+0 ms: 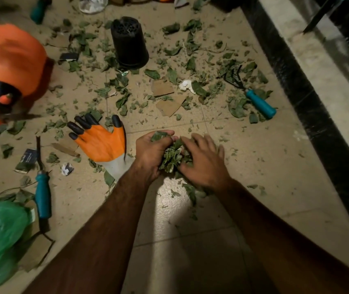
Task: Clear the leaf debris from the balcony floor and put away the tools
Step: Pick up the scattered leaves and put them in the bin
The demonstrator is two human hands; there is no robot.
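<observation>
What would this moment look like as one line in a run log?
phase: gathering | left hand: grips leaf clump | right hand: presses leaf clump | orange glove: on floor, unworn | hand rake: on floor

Two bare forearms fill the lower frame, the left forearm (105,225) at 7 o'clock and the right forearm (275,225) at 5 o'clock, both lightly haired. The left hand (151,154) and right hand (203,161) are bare too, knuckles showing.

Beige tiled floor (254,166) — black border strip (309,102) right, dim light.
</observation>
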